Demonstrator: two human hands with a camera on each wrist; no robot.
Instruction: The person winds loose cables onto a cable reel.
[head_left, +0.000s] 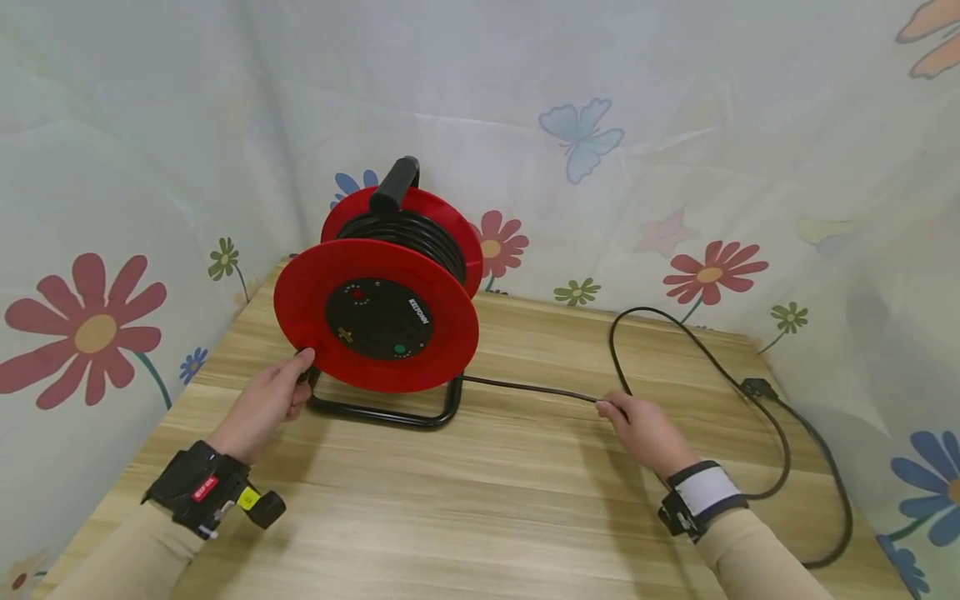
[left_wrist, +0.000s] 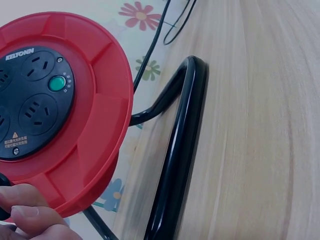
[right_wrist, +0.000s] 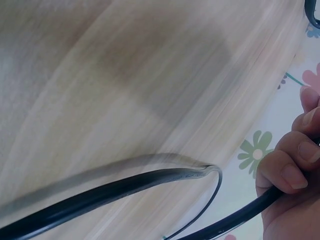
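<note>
A red cable reel (head_left: 378, 375) with black cord wound between its two discs stands on a black tube frame (head_left: 382, 414) at the left of the table. Its dark socket panel (left_wrist: 37, 102) faces me, with a green button on it. At the disc's lower left edge my left hand (head_left: 270, 400) grips a small black knob (left_wrist: 4, 192), mostly hidden by the fingers. To the right of the reel, my right hand (head_left: 648, 429) holds the black cord (head_left: 525, 387) in curled fingers. From the reel, the cord runs nearly straight to that hand.
Beyond my right hand the loose cord (head_left: 783, 450) loops over the right side of the wooden table (head_left: 465, 517). A black plug (head_left: 759, 387) lies near the right edge. Behind the table hangs a flowered curtain (head_left: 480, 83). A black carry handle (head_left: 395, 185) tops the reel.
</note>
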